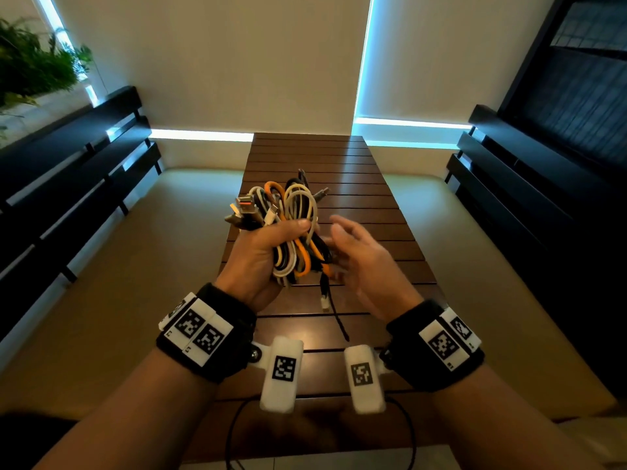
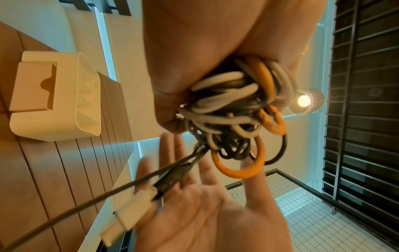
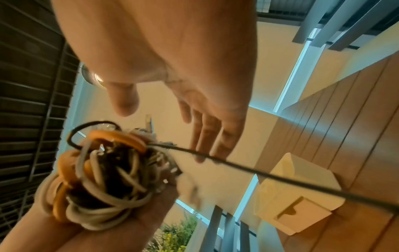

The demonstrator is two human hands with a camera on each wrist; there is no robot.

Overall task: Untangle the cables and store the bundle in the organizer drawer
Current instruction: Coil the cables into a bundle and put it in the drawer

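Observation:
My left hand [image 1: 261, 249] grips a bundle of white, orange and black cables [image 1: 288, 225] above the slatted wooden table [image 1: 373, 205], thumb across the front. The same cable bundle [image 2: 233, 116] fills the left wrist view, and the cable bundle [image 3: 101, 172] sits low in the right wrist view. A black cable end [image 1: 334, 313] with a white plug [image 2: 127, 218] dangles below. My right hand [image 1: 356, 256] is just right of the bundle with straight fingers [image 3: 207, 136], holding nothing. The cream organizer [image 2: 56, 97] with its drawer [image 3: 302, 216] stands on the table, outside the head view.
Dark slatted benches [image 1: 74, 184] flank the table on both sides. A potted plant [image 1: 30, 62] stands at the far left. A lit lamp [image 2: 304, 100] hangs overhead. A thin black wire [image 1: 237, 432] loops over the table's near edge.

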